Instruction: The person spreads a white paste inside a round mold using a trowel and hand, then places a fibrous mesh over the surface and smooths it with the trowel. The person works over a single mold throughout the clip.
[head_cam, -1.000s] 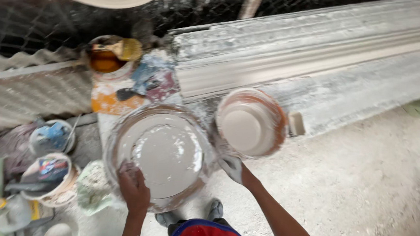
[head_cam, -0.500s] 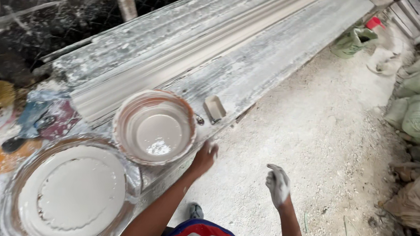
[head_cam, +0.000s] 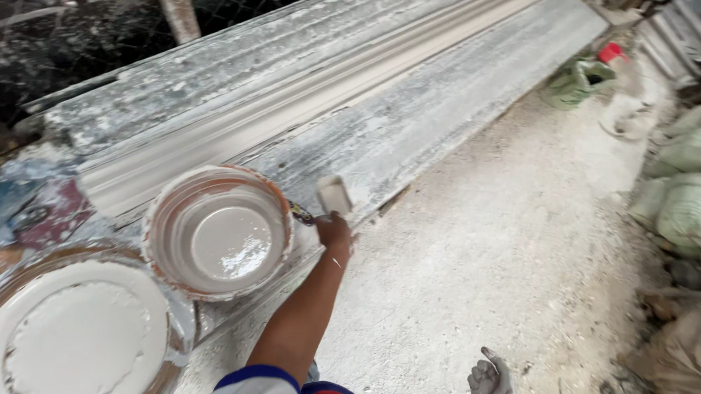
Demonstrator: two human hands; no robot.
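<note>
The left hand (head_cam: pixel 335 230) is stretched forward and lies at the near edge of the long plaster-covered mould (head_cam: pixel 420 120). It is closed around the handle of a small scraper (head_cam: pixel 334 194). The pale blade of the scraper stands just beyond the fingers, i.e. on the mould side of the hand, and it seems to touch the grey flat strip of the mould; contact I cannot confirm.

The long axis of the mould runs from near-left to far-right, diagonal in the view. The scraper sits at the near end of this axis, so almost all the mould length lies ahead and to the right of the left hand. The blade looks turned approx. across this axis, not along it.

The small orange-rimmed bowl (head_cam: pixel 218 233) w/ white wet plaster rests on the mould's near end, just left of the left hand, close but apart. The big bowl (head_cam: pixel 66 334) of thicker white plaster is nearer to the person than the mould's end, touching or almost touching the small bowl.

The right hand (head_cam: pixel 491 388) is plaster-white, hangs low over the dusty ground, well apart from the mould on its near side. Fingers loosely half-curled, holding nothing. So the left hand is clearly the nearer one to the mould.
</note>
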